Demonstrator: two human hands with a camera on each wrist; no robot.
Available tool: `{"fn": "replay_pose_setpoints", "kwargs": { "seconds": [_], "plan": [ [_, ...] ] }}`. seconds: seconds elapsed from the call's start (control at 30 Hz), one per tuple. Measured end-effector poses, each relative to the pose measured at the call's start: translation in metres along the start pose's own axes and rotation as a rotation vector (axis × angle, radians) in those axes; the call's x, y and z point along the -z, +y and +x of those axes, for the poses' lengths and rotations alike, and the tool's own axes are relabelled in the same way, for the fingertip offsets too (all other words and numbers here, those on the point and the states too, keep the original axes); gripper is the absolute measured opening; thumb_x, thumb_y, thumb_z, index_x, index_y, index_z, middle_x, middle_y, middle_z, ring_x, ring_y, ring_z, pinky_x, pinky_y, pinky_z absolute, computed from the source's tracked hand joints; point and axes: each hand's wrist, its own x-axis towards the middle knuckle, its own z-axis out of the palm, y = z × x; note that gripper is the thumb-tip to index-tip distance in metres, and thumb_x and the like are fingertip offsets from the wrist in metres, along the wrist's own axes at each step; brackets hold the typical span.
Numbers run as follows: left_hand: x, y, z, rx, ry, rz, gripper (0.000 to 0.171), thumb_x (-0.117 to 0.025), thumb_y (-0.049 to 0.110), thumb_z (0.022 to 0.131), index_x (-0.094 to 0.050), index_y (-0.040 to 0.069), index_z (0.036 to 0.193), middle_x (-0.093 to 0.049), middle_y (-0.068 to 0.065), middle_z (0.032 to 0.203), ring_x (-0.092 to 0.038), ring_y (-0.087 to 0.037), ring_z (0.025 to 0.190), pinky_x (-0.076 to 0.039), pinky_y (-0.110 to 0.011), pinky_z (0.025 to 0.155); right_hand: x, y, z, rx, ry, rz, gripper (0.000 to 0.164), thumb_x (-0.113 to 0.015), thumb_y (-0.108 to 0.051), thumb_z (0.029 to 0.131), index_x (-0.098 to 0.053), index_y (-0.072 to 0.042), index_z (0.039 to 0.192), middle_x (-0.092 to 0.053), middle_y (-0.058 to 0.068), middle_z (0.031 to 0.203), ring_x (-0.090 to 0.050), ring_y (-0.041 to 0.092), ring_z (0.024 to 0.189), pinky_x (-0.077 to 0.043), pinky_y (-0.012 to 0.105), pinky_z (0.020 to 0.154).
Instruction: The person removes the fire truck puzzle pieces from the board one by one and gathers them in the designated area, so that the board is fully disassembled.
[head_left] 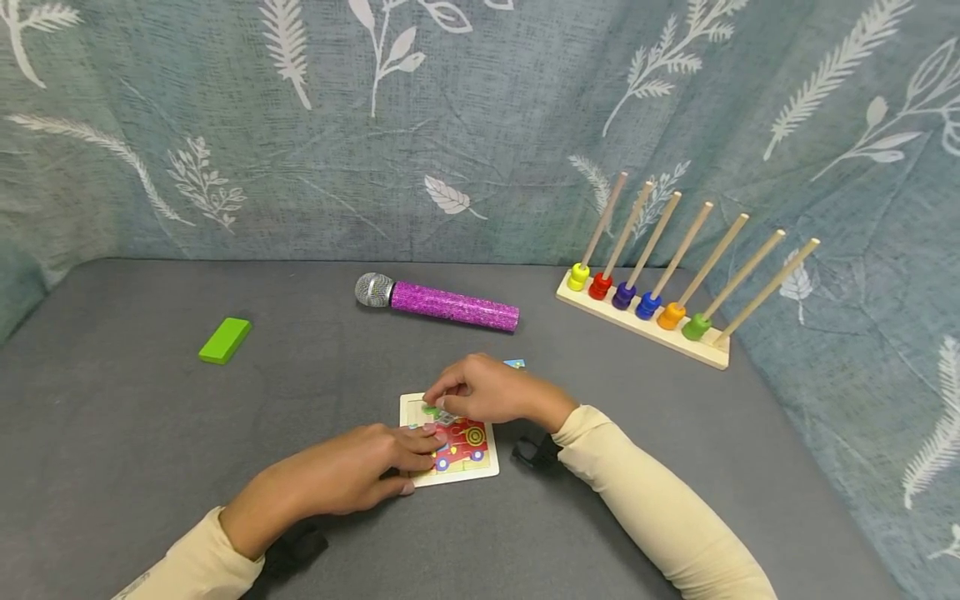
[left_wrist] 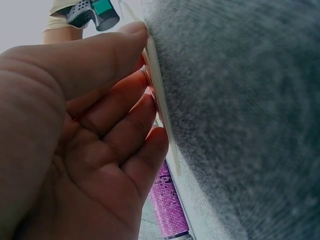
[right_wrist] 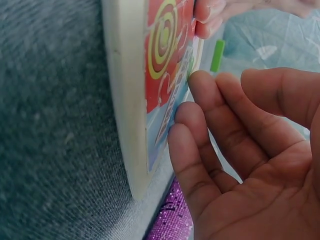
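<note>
A small square jigsaw puzzle of a red vehicle (head_left: 474, 435) in a pale wooden frame lies flat on the grey table. My left hand (head_left: 367, 468) rests on its left side, fingers stretched over the picture and thumb at the near edge of the frame. Across the upper part reaches my right hand (head_left: 483, 390), its fingertips touching the picture beside a green patch (head_left: 431, 412). In the right wrist view the thumb stands apart from the board, while the fingers (right_wrist: 186, 150) press on the puzzle (right_wrist: 167, 60). A blue puzzle piece (head_left: 515, 363) shows partly behind the right hand.
Beyond the puzzle lies a glittery purple microphone (head_left: 453, 306). A green block (head_left: 225, 340) sits at the left. At the back right stands a wooden peg rack (head_left: 645, 327) with coloured beads on its upright sticks. A patterned curtain (head_left: 480, 133) hangs behind the table.
</note>
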Motion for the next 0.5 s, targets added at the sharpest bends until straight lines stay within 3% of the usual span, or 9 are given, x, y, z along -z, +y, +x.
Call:
{"fn": "replay_pose_setpoints", "kwargs": {
  "seconds": [0.23, 0.5],
  "plan": [
    [-0.0004, 0.0006, 0.0009, 0.001, -0.004, -0.003, 0.034, -0.069, 0.008, 0.088, -0.068, 0.003, 0.122, -0.058, -0.006, 0.135, -0.053, -0.022, 0.125, -0.046, -0.044, 0.099, -0.0014, -0.0016, -0.0003, -0.009, -0.013, -0.002, 0.025, -0.057, -0.004, 0.091, -0.074, -0.004, 0.109, -0.071, 0.003, 0.106, -0.062, 0.005, 0.093, -0.048, 0.017, 0.083],
    [-0.0004, 0.0004, 0.0014, -0.008, 0.013, 0.013, 0.034, -0.07, 0.008, 0.087, -0.069, 0.004, 0.121, -0.058, -0.007, 0.134, -0.054, -0.022, 0.124, -0.046, -0.043, 0.099, -0.0025, 0.0, 0.0009, 0.043, -0.014, -0.017, 0.03, -0.053, 0.001, 0.088, -0.073, -0.002, 0.111, -0.071, 0.005, 0.109, -0.062, 0.01, 0.101, -0.047, 0.018, 0.088]
  ]
}}
